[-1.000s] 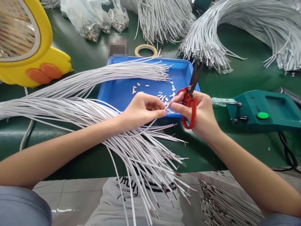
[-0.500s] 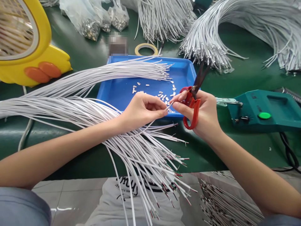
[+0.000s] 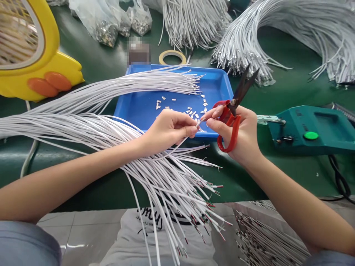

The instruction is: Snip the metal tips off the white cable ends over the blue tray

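My left hand (image 3: 169, 127) pinches the end of one thin white cable (image 3: 180, 142) over the front edge of a blue tray (image 3: 138, 111). My right hand (image 3: 238, 133) holds red-handled scissors (image 3: 231, 116) with the dark blades slightly apart and pointing up and away; its thumb and forefinger also touch the cable's tip. A fan of white cables (image 3: 155, 173) with stripped coloured ends lies under my left forearm. Another bundle (image 3: 133, 87) lies across the tray, among several small white cut pieces (image 3: 194, 111).
A yellow duck-shaped fan (image 3: 33, 55) stands at the far left. A teal machine (image 3: 307, 129) with a green button sits at the right. Large white cable bundles (image 3: 277, 37), bags of metal parts (image 3: 111, 26) and a tape roll (image 3: 172, 57) lie at the back.
The scissors have tilted further to the right and their blades have parted a little. Both hands stay pinched on the cable end at the tray's front edge.
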A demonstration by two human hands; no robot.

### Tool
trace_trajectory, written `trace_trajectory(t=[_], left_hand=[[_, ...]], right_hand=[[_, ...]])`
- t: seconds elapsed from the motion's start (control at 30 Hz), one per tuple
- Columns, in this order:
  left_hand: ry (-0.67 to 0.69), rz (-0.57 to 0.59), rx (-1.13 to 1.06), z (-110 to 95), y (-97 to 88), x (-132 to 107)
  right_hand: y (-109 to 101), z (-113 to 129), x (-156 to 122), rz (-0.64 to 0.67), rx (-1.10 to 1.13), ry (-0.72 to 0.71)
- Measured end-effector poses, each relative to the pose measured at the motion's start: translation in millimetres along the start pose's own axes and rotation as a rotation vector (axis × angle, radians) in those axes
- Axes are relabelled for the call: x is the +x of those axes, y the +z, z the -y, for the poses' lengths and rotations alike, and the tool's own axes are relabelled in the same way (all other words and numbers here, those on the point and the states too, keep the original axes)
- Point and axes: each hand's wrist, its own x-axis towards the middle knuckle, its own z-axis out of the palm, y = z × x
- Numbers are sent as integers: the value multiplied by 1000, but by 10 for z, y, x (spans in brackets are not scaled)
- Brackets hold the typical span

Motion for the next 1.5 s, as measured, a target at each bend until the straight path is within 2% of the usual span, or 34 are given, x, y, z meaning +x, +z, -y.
trace_trajectory(t=[0.33,0.63,0.9,1.07,1.3,1.5], left_hand=[[17,-104,36,31,13,12],[-38,25,-37,18,4,11],[-34,12,-46,17,6,13],[-12,-31,-75,4,0,13],[47,-114,-210,39,-29,33],[12,-204,-292,33,-66,28]], right_hand=[[25,-6,0,-1,3,34],[41,5,-13,9,32,19],[14,-39,-3,31,16,-12],[18,-32,5,18,-60,-41],[-22,-55,46,25,-346,-2],[-98,-69,75,92,-639,-107]])
